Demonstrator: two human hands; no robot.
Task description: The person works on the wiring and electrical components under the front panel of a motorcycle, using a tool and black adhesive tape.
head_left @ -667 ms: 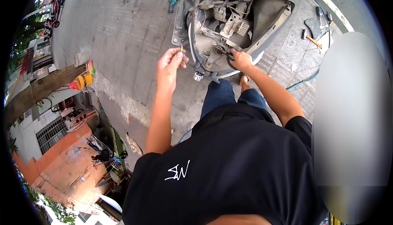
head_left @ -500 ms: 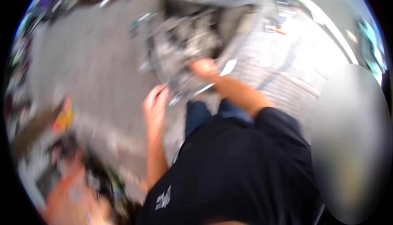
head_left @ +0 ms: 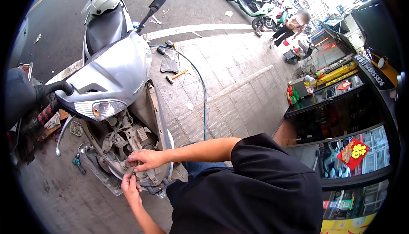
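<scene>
Where both hands' fingers point(head_left: 135, 169) meet, scooter wiring point(head_left: 120, 162) lies pinched.

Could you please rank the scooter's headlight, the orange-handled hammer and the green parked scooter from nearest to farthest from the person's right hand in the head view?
From the right hand:
1. Headlight, just above the hand.
2. Orange-handled hammer, on the paving beyond.
3. Green parked scooter, far across the road.

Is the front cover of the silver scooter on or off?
Off, in the lower part. Under the headlight of the scooter, bare frame and wiring show, where the left hand and right hand work.
</scene>
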